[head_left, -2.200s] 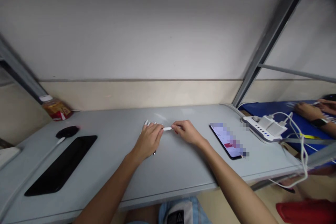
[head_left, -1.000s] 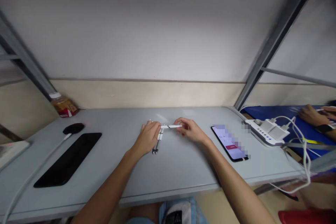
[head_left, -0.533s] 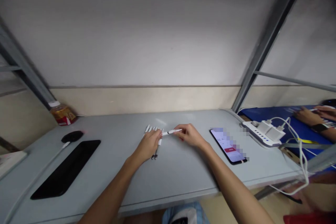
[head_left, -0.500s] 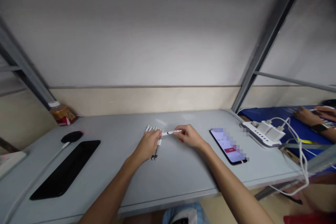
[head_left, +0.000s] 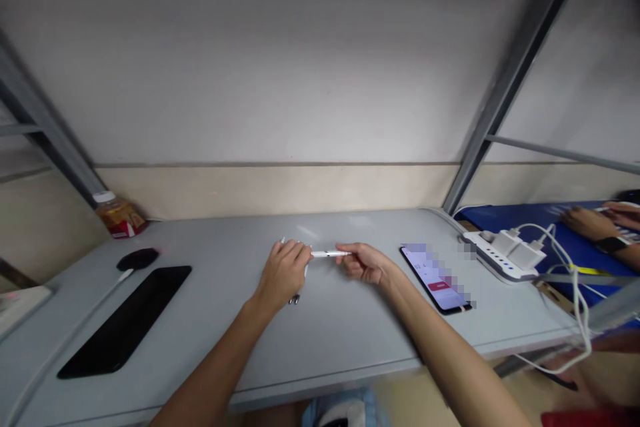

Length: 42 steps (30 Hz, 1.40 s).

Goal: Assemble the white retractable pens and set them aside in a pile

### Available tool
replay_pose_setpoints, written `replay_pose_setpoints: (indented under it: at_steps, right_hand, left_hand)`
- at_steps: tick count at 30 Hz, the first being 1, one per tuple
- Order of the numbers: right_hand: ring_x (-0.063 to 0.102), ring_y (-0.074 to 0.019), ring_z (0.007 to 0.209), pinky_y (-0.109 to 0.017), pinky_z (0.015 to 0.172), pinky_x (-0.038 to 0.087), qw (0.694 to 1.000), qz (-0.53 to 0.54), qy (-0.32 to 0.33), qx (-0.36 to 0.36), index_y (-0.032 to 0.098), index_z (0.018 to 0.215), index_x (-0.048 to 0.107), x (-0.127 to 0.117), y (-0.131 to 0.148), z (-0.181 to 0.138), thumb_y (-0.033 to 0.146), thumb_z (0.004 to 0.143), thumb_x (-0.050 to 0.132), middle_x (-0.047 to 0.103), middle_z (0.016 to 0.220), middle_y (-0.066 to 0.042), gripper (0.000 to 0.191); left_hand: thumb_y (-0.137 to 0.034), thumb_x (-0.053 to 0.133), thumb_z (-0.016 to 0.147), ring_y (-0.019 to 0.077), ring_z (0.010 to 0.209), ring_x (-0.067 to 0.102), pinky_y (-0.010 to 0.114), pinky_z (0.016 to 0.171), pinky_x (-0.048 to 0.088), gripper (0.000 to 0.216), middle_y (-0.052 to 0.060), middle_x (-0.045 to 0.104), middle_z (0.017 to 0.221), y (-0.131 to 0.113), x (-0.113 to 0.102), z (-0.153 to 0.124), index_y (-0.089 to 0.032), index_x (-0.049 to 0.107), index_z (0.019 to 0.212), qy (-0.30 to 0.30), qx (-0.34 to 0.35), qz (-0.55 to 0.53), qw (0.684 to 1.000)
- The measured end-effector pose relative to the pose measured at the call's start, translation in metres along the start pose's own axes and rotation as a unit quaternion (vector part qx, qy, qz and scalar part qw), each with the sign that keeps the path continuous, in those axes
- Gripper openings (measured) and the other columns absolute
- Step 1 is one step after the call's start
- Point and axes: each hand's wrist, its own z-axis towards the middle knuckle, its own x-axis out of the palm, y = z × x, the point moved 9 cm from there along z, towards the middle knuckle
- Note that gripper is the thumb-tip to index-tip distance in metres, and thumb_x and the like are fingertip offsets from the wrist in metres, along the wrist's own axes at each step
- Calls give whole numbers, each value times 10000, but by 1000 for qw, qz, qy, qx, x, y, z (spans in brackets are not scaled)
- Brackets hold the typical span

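A thin white pen point(head_left: 327, 254) is held level just above the grey table point(head_left: 350, 327), between both hands. My right hand point(head_left: 364, 262) pinches its right end with curled fingers. My left hand point(head_left: 283, 273) is closed over its left end and covers a small row of several more white pens point(head_left: 295, 296), whose dark tips stick out below the fingers.
A lit phone point(head_left: 435, 276) lies right of my right hand. A white power strip point(head_left: 503, 255) with chargers and cables sits at the table's right end. A black pad point(head_left: 125, 327), a black mouse point(head_left: 137, 258) and a bottle point(head_left: 119, 215) are on the left. Another person's hands point(head_left: 595, 221) rest at the far right.
The pen has been lifted slightly and turned level between my hands. My left hand has closed further over the row of pens, hiding their white ends.
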Motion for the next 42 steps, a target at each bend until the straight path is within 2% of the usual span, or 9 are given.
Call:
replay_pose_setpoints:
  at_steps: [4, 7, 10, 13, 17, 23, 27, 31, 42]
  right_hand:
    - [586, -102, 603, -193, 560, 451, 989, 10, -72, -127, 95, 816, 657, -6, 23, -3, 329, 782, 693, 635, 691, -49, 239]
    - [639, -150, 820, -228, 690, 490, 976, 65, -86, -189, 120, 854, 644, -9, 34, -6, 270, 769, 688, 672, 919, -92, 177]
    - [606, -122, 701, -227, 595, 480, 959, 165, -86, -213, 164, 873, 583, -16, 38, -7, 265, 794, 631, 640, 857, -44, 137]
    - [400, -60, 446, -158, 379, 282, 945, 221, -91, -224, 236, 975, 509, -24, 39, -8, 218, 782, 606, 522, 677, 46, 217]
    - [258, -55, 414, -140, 372, 111, 943, 205, -83, -248, 362, 1178, 393, -24, 42, -10, 242, 812, 589, 448, 655, 73, 432]
    - [199, -50, 420, -148, 382, 80, 951, 174, -60, -248, 343, 1107, 407, -15, 42, -10, 303, 823, 610, 347, 614, 89, 352]
    - [206, -53, 422, -150, 377, 83, 953, 160, -67, -247, 348, 1128, 398, -15, 42, -11, 324, 818, 617, 351, 619, 91, 381]
    - [194, -51, 422, -151, 378, 77, 957, 148, -66, -241, 353, 1160, 396, -15, 41, -10, 324, 819, 612, 359, 623, 92, 405]
    - [170, -49, 431, -161, 388, 60, 961, 133, -80, -229, 339, 1103, 404, -16, 39, -8, 319, 813, 611, 320, 613, 98, 357]
  left_hand:
    - [-279, 289, 978, 189, 860, 527, 350, 820, 390, 263, 45, 601, 915, 6, 1, -1, -204, 540, 994, 4, -46, -138, 989]
    - [-309, 283, 976, 178, 930, 533, 355, 881, 405, 263, 35, 587, 989, 4, 4, -2, -224, 511, 1076, 26, -46, -208, 977]
    - [-314, 318, 960, 198, 997, 517, 394, 926, 384, 245, 41, 589, 1037, 10, 7, -2, -230, 513, 1082, 23, -51, -187, 981]
    - [-316, 387, 925, 246, 1053, 487, 416, 891, 384, 227, 71, 584, 1097, 26, 10, -2, -228, 530, 1078, 9, -86, -116, 989]
    - [-325, 469, 874, 281, 1105, 471, 437, 884, 374, 256, 93, 567, 1163, 42, 17, -5, -231, 545, 1099, 21, -109, -54, 992]
    - [-427, 532, 831, 283, 1232, 411, 448, 944, 351, 424, 96, 507, 1308, 44, 30, -10, -273, 523, 1226, 62, -119, -78, 988]
    - [-375, 545, 811, 281, 1279, 373, 472, 974, 323, 475, 88, 467, 1368, 44, 46, -15, -302, 490, 1277, 106, -139, -91, 980]
    - [-328, 510, 815, 292, 1304, 341, 504, 967, 317, 480, 89, 452, 1386, 47, 53, -17, -304, 471, 1293, 117, -165, -94, 975]
    - [-425, 444, 841, 329, 1273, 341, 533, 909, 337, 471, 115, 449, 1376, 50, 57, -21, -291, 463, 1293, 129, -202, -72, 968]
